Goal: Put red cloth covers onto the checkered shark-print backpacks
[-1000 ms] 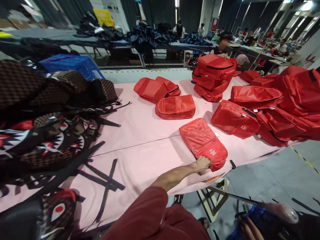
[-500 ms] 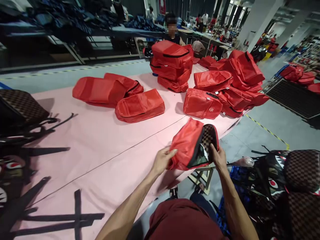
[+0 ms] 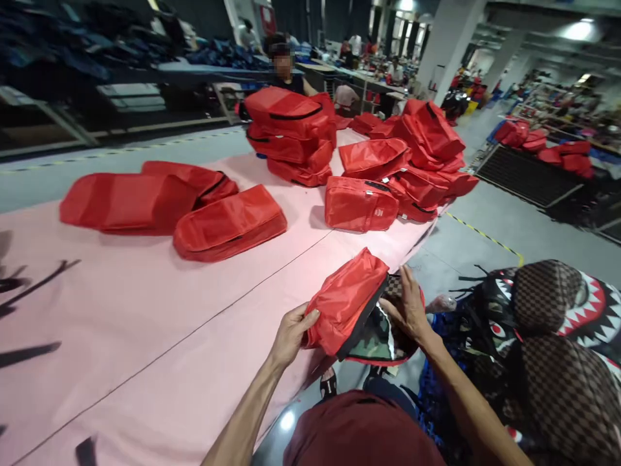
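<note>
My left hand [image 3: 290,332] grips the near end of a red fabric cover bag [image 3: 345,299], held off the edge of the pink table [image 3: 145,323]. My right hand [image 3: 408,304] presses on a checkered, shark-print backpack [image 3: 383,333] that sits partly inside the bag's open mouth. The bag hangs over the table's near right edge, above my lap. How much of the backpack is inside the cover stays hidden.
Several filled red bags lie on the table: a group at the left [image 3: 184,207], a stack at the back [image 3: 291,133], a heap at the right [image 3: 412,168]. Shark-print backpacks [image 3: 548,349] are piled on the floor at my right. A person [image 3: 284,65] stands behind the table.
My left hand dragged the red bag off the table toward me. My right hand joined it, and the patterned backpack now shows in the bag's mouth. My view swung right.
</note>
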`<control>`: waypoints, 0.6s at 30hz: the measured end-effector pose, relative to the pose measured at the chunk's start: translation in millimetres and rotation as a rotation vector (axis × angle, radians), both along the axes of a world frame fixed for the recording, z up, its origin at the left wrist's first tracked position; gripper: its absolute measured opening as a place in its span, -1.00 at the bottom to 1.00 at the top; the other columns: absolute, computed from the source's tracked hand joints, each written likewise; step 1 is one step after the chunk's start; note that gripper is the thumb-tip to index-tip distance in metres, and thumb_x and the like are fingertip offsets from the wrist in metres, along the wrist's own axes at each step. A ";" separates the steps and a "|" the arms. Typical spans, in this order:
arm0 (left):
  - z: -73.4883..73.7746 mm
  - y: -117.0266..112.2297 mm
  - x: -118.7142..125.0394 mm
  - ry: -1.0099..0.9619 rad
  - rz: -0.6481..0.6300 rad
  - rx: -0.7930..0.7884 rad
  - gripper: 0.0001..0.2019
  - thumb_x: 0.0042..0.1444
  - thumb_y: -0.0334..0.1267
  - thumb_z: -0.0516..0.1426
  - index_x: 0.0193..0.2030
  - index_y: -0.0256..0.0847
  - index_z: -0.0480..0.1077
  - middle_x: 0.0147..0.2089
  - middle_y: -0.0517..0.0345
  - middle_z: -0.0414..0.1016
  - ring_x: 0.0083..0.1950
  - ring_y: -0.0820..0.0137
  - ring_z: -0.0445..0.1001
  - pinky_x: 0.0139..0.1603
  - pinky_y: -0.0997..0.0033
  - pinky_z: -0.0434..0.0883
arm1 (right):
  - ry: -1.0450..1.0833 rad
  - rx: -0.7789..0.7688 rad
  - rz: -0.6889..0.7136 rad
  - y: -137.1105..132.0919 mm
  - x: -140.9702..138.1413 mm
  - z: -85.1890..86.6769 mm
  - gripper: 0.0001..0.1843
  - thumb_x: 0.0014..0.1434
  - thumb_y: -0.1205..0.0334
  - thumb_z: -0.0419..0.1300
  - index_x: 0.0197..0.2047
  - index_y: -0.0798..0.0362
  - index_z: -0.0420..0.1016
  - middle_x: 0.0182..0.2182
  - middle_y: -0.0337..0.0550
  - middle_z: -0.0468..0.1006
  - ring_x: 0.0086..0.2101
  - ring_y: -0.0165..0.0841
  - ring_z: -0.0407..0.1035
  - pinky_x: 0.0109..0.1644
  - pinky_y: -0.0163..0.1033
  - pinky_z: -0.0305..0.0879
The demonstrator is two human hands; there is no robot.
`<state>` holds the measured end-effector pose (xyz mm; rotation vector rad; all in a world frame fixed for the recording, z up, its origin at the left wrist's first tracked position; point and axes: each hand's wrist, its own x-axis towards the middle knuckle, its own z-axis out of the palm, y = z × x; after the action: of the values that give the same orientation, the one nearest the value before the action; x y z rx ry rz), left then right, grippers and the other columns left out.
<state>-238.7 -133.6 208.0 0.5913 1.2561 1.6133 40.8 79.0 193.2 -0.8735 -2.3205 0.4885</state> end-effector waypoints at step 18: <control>-41.5 139.7 184.2 1.163 -0.515 0.516 0.22 0.20 -0.19 0.50 0.82 0.10 -0.13 0.84 -0.30 -0.16 0.83 -0.33 -0.24 0.72 -0.69 -0.09 | -0.097 0.345 -0.554 -92.7 152.3 33.5 -0.75 0.60 0.39 0.07 0.09 0.04 0.59 -0.23 -0.09 0.71 -0.22 -0.26 0.62 -0.09 -0.15 0.62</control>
<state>-54.5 6.0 166.5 2.1883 1.2425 1.0917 193.2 -13.7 226.6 -1.3140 -2.0302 -0.1858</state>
